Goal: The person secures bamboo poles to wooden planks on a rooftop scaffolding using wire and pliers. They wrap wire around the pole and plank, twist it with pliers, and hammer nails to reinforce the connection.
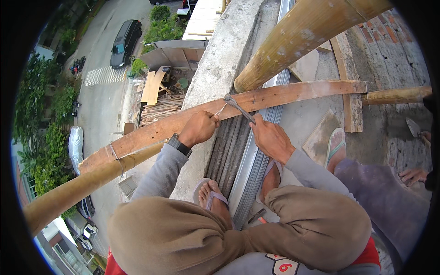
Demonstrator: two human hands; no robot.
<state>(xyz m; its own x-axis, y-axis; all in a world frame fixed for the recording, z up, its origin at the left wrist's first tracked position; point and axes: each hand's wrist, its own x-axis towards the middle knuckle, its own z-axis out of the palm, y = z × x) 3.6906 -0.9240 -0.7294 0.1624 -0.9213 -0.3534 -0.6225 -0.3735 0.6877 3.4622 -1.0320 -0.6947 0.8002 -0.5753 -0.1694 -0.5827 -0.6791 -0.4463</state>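
A long wooden plank (293,94) lies crosswise before me, near the lower end of a thick bamboo pole (307,43). My right hand (274,138) is closed round the handles of metal pincers (236,105). Their head rests at the plank, just below the bamboo's end. A thin wire (222,109) runs from the pincers' head to my left hand (200,128), whose fingers are pinched on it. Whether the jaws grip the wire is too small to tell. At the left, another bamboo pole (91,176) runs alongside the plank, with wire looped around both.
I am on a high concrete ledge (220,55); a street with a dark car (124,43) lies far below at the left. Metal channels (252,160) and ribbed bars (227,158) run between my feet. A co-worker's hand (412,175) and a trowel (413,127) are at the right.
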